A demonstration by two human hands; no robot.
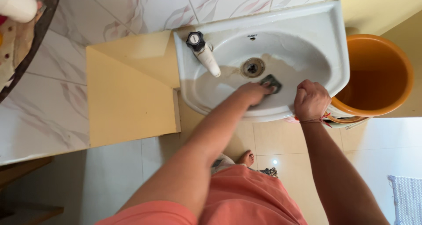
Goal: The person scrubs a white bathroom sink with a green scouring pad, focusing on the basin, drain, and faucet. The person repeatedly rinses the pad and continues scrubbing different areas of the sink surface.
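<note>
Here, dark green scouring pad point(270, 81) lies flat

A dark green scrub pad point(271, 81) lies flat inside the stained white sink point(316, 40), just below its drain

One view only, from the person's head; it looks steeply down and slightly forward, close over the sink point(307, 20), whose front edge sits mid-frame; wall tiles fill the top, floor the bottom.
</note>
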